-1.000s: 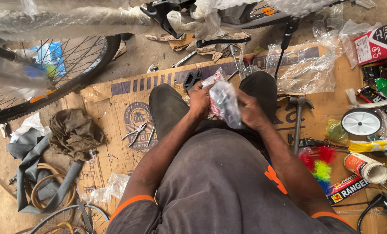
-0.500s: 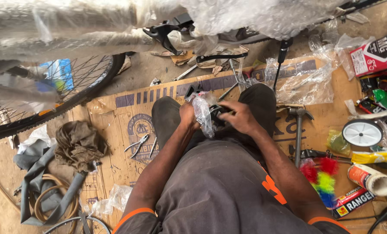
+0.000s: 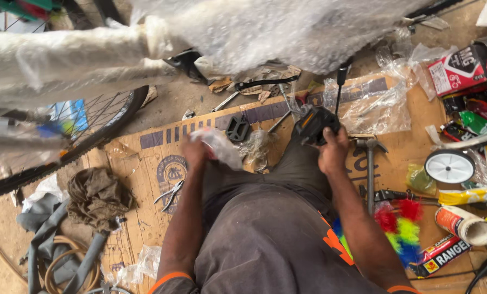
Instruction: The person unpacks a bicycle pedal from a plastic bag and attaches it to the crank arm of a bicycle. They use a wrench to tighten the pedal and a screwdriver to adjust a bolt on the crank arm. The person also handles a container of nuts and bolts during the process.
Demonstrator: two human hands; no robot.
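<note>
On the flattened cardboard sheet [image 3: 145,218] spread over the floor, a person sits with knees drawn up under a bicycle frame wrapped in bubble wrap [image 3: 243,32]. The left hand [image 3: 195,149] is clenched around a crumpled clear plastic bag [image 3: 221,146], held just above the left knee. The right hand [image 3: 333,149] grips a black bicycle pedal [image 3: 315,124] with an orange reflector, raised over the right knee, well apart from the bag. A second black pedal [image 3: 237,129] lies on the cardboard between the two hands, towards the sheet's far edge, just beside a scrap of clear film [image 3: 257,148].

Near the left edge of the cardboard lie a pair of pliers [image 3: 170,193] and a crumpled brown rag [image 3: 97,196], with a spoked bicycle wheel [image 3: 64,136] beyond it. At the near left corner are grey tubes and a coiled hose [image 3: 64,261]. To the right of the right forearm a hammer [image 3: 369,163] lies with its handle pointing towards the person. Further right sit a small white training wheel [image 3: 449,166], red, yellow, green and blue handlebar streamers [image 3: 399,228], a rolled paper tube [image 3: 464,224] and a heap of coloured boxes [image 3: 467,65] at the far right corner. A loose clear plastic bag [image 3: 374,103] lies just past the pedal in hand.
</note>
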